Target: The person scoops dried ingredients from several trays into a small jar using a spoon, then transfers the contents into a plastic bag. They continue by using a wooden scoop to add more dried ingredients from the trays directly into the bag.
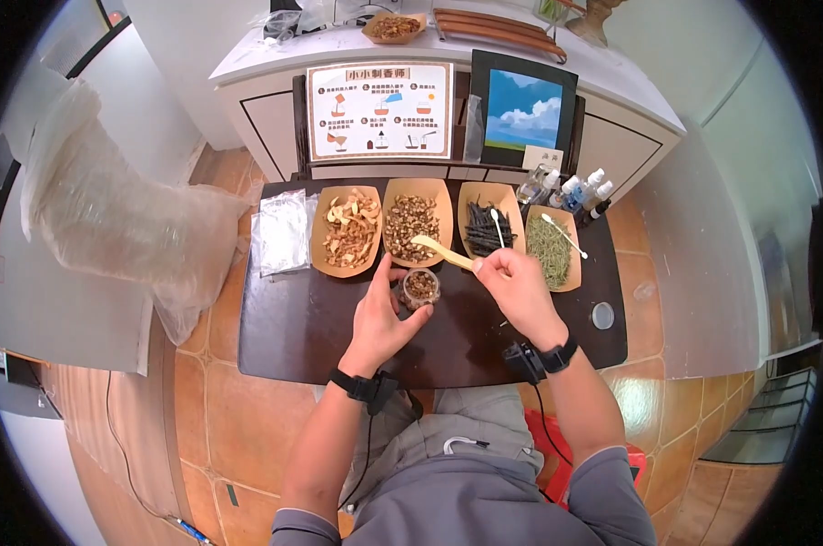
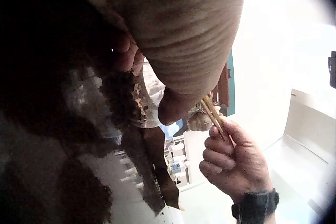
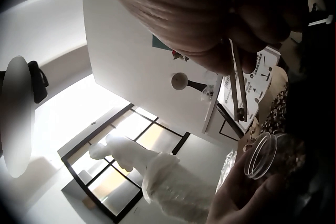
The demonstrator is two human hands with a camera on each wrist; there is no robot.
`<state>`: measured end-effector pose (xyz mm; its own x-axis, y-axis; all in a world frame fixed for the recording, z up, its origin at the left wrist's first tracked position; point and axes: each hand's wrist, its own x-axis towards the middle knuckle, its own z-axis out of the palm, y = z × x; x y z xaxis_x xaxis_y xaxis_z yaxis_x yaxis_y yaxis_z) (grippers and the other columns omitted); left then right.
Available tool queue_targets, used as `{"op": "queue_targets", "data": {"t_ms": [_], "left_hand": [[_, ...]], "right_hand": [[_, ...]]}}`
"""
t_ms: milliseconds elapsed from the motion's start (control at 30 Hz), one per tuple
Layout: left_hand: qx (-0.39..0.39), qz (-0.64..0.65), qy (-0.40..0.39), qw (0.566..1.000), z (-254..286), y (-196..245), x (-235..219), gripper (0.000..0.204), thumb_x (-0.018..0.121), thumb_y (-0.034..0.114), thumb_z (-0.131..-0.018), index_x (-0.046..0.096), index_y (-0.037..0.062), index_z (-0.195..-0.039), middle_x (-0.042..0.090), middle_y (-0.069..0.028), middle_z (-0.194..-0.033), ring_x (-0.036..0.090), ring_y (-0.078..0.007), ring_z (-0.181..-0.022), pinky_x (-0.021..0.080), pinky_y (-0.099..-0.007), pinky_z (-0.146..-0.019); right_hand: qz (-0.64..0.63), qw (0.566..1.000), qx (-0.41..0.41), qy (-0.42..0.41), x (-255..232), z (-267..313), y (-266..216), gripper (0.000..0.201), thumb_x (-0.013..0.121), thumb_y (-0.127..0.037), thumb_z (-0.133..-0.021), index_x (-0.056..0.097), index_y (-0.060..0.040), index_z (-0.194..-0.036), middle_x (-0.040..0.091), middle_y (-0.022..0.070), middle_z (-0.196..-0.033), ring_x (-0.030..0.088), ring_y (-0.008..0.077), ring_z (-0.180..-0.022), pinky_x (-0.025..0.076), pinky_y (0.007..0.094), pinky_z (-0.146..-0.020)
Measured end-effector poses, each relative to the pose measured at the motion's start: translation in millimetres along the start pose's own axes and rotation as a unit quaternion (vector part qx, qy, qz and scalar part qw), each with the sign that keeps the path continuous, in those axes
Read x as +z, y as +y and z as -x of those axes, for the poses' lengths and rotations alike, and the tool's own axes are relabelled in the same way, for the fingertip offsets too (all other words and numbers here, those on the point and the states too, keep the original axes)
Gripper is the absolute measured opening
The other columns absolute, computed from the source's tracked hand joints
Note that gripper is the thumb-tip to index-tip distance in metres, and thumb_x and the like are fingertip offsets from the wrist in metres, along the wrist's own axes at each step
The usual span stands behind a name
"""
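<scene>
My left hand [image 1: 379, 320] holds a small clear jar [image 1: 421, 289] between thumb and fingers, low over the dark table. Brown dried pieces show inside, and the jar's mouth [image 3: 261, 155] is uncovered in the right wrist view. My right hand [image 1: 522, 296] pinches wooden tweezers [image 1: 443, 251], which point left over the paper tray of brown dried pieces [image 1: 413, 218]. A small dark piece [image 3: 240, 114] sits between the tweezer tips in the right wrist view. In the left wrist view the left hand's palm [image 2: 184, 29] hides part of the jar.
Beside that tray stand trays of pale slices [image 1: 349, 232], dark sticks [image 1: 489, 227] and green dried herb [image 1: 548, 250]. Cotton swabs [image 1: 566, 237] lie across the right trays. Clear bags [image 1: 282, 232] lie left, small bottles [image 1: 570, 193] stand back right, and a round lid [image 1: 602, 316] lies right.
</scene>
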<state>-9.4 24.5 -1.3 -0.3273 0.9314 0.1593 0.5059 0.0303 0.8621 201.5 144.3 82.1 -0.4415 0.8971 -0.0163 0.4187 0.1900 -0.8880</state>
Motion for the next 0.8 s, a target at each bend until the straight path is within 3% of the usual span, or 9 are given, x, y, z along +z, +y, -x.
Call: {"op": "queue_targets", "data": {"t_ms": [133,167,200,300,333,433,667,767,800], "left_hand": [[0.004,0.002,0.001,1.000,0,-1,0,0.113,0.093,0.018,-0.078,0.027,-0.0020,-0.168,0.069,-0.0065,-0.131,0.055,-0.0143,-0.075,0.053,-0.0293,-0.071],[0.004,0.002,0.001,1.000,0,-1,1,0.113,0.093,0.018,-0.078,0.027,-0.0020,-0.168,0.069,-0.0065,-0.131,0.055,-0.0143,-0.075,0.053,-0.0293,-0.071],[0.002,-0.002,0.002,1.000,0,-1,1,0.113,0.093,0.018,-0.078,0.027,-0.0016,-0.168,0.069,-0.0065,-0.131,0.055,-0.0143,-0.075,0.053,-0.0294,-0.071],[0.000,-0.001,0.002,1.000,0,0,1,0.112,0.092,0.017,-0.078,0.028,-0.0009,-0.168,0.069,-0.0064,-0.131,0.055,-0.0143,-0.074,0.053,-0.0295,-0.071],[0.000,0.003,0.002,1.000,0,-1,1,0.112,0.092,0.017,-0.078,0.028,-0.0006,-0.168,0.069,-0.0064,-0.131,0.055,-0.0143,-0.074,0.053,-0.0296,-0.071],[0.005,-0.003,0.005,1.000,1,-1,1,0.111,0.092,0.017,-0.079,0.028,-0.0004,-0.168,0.069,-0.0059,-0.131,0.055,-0.0142,-0.075,0.053,-0.0295,-0.071],[0.003,-0.003,0.001,1.000,1,1,2,0.112,0.093,0.018,-0.079,0.028,-0.0029,-0.168,0.069,-0.0051,-0.131,0.055,-0.0140,-0.075,0.052,-0.0288,-0.071],[-0.011,-0.008,-0.007,1.000,0,3,-1,0.112,0.093,0.024,-0.079,0.028,-0.0051,-0.166,0.069,-0.0031,-0.130,0.060,-0.0179,-0.077,0.055,-0.0329,-0.072],[-0.009,-0.008,-0.006,1.000,0,2,-1,0.112,0.093,0.024,-0.079,0.028,-0.0051,-0.166,0.069,-0.0031,-0.130,0.060,-0.0179,-0.077,0.055,-0.0329,-0.072]], "right_hand": [[-0.018,0.999,-0.031,0.010,0,25,-1,0.029,0.076,-0.025,-0.104,0.074,0.0019,-0.093,0.068,0.0021,-0.071,0.060,0.0077,-0.068,0.049,0.0311,-0.063],[-0.001,1.000,-0.027,0.007,0,31,0,0.029,0.076,-0.026,-0.103,0.073,0.0001,-0.092,0.070,0.0056,-0.072,0.068,0.0147,-0.068,0.052,0.0338,-0.064],[-0.001,1.000,-0.027,0.007,1,36,0,0.029,0.076,-0.026,-0.103,0.073,0.0001,-0.092,0.070,0.0056,-0.072,0.068,0.0147,-0.068,0.052,0.0338,-0.064],[0.197,0.970,-0.142,0.031,5,50,-2,0.024,0.079,-0.028,-0.096,0.070,-0.0064,-0.092,0.070,0.0094,-0.082,0.071,0.0344,-0.075,0.054,0.0429,-0.064],[0.197,0.969,-0.142,0.032,6,52,0,0.024,0.079,-0.028,-0.096,0.070,-0.0064,-0.092,0.070,0.0094,-0.082,0.071,0.0344,-0.075,0.054,0.0429,-0.064],[0.309,0.910,-0.270,0.063,9,54,7,0.024,0.080,-0.028,-0.093,0.063,-0.0121,-0.092,0.061,0.0063,-0.080,0.066,0.0296,-0.069,0.049,0.0430,-0.062],[0.320,0.894,-0.304,0.079,13,56,15,0.023,0.080,-0.027,-0.093,0.064,-0.0119,-0.092,0.060,0.0068,-0.080,0.065,0.0297,-0.069,0.049,0.0428,-0.062],[0.271,0.928,-0.247,0.059,19,58,24,0.021,0.080,-0.027,-0.096,0.067,-0.0095,-0.095,0.065,0.0082,-0.083,0.067,0.0324,-0.073,0.052,0.0429,-0.064],[0.192,0.960,-0.195,0.065,20,59,26,0.022,0.078,-0.026,-0.098,0.068,-0.0075,-0.098,0.067,0.0094,-0.084,0.069,0.0308,-0.074,0.053,0.0414,-0.066]]}}
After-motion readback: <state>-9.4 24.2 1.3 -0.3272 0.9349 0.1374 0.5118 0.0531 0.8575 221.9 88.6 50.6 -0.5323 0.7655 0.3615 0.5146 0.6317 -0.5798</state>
